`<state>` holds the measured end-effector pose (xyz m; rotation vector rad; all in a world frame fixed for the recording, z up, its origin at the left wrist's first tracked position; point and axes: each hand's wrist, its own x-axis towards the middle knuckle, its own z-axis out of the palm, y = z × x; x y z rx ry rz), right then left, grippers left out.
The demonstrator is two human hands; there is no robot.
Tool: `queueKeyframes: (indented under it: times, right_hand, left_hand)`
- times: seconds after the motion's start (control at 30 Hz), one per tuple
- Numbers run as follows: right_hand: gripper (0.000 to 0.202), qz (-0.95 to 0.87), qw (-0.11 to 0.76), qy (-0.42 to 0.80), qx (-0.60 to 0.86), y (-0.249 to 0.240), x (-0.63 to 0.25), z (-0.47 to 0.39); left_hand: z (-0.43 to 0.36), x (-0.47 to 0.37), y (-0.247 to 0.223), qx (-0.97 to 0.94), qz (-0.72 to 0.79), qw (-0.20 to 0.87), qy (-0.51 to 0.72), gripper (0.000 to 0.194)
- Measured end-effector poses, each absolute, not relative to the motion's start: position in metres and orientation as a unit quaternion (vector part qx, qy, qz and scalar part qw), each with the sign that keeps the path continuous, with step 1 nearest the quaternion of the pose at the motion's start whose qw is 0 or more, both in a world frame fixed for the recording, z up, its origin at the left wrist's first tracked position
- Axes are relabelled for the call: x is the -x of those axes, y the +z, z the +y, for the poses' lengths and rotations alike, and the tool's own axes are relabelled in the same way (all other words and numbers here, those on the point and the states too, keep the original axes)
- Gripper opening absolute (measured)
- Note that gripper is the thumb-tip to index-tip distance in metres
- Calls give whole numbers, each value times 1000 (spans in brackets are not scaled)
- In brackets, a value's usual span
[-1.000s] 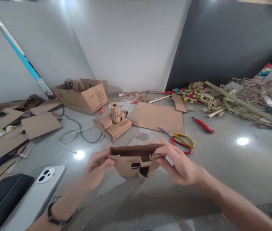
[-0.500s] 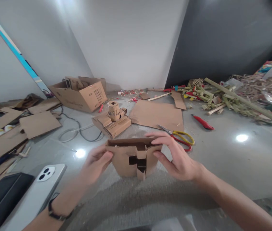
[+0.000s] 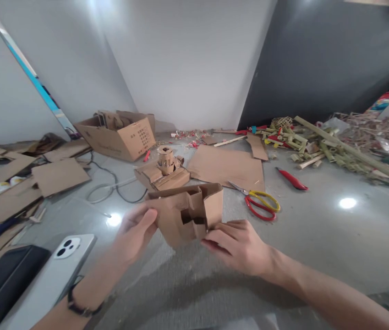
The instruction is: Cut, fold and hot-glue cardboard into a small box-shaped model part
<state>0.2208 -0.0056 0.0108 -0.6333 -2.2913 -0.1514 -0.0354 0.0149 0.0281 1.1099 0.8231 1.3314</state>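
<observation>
From where I stand, both hands are on a folded, open-topped cardboard piece (image 3: 170, 217), at the near middle of the grey table (image 3: 325, 229). The left hand (image 3: 134, 236) pinches its left edge, thumb on the near face and fingers mostly hidden behind. The right hand (image 3: 240, 245) has its fingers curled together, thumb and fingertips pinching the lower right edge. A stepped hole cuts through the near face; I can't tell whether the bottom touches the table.

Just beyond it sits a cardboard model (image 3: 167, 165) with a round tower, and to the right of that lies a flat cardboard sheet (image 3: 227, 165). Scissors (image 3: 249, 193) with one yellow and one red handle rest at the sheet's near right corner, a red tool (image 3: 292, 178) farther right. Cut bamboo pieces (image 3: 304, 142) are heaped far right, an open carton (image 3: 135, 140) stands far left, and a white phone (image 3: 53, 275) lies near left beside a black case (image 3: 10, 275).
</observation>
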Motion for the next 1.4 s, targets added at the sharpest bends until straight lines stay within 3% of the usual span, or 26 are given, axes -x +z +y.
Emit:
queueKeyframes:
  times: [0.23, 0.5, 0.73, 1.0, 1.23, 1.4]
  right_hand:
    - [8, -873, 401, -75, 267, 7, -226, -7]
    - [14, -832, 458, 19, 312, 8, -225, -8]
    - [33, -731, 576, 51, 363, 19, -226, -5]
    - [55, -798, 488, 64, 348, 18, -233, -2]
    - [36, -819, 447, 49, 357, 14, -236, -7]
    - [34, -820, 454, 49, 346, 13, -237, -8]
  left_hand:
    - [18, 46, 21, -481, 330, 570, 578, 23]
    - [17, 47, 21, -541, 285, 577, 541, 18]
    - [14, 49, 21, -550, 317, 576, 515, 26]
    - [16, 56, 10, -561, 290, 592, 501, 24]
    - [15, 59, 11, -582, 281, 593, 479, 27]
    - [16, 63, 8, -598, 278, 589, 467, 31]
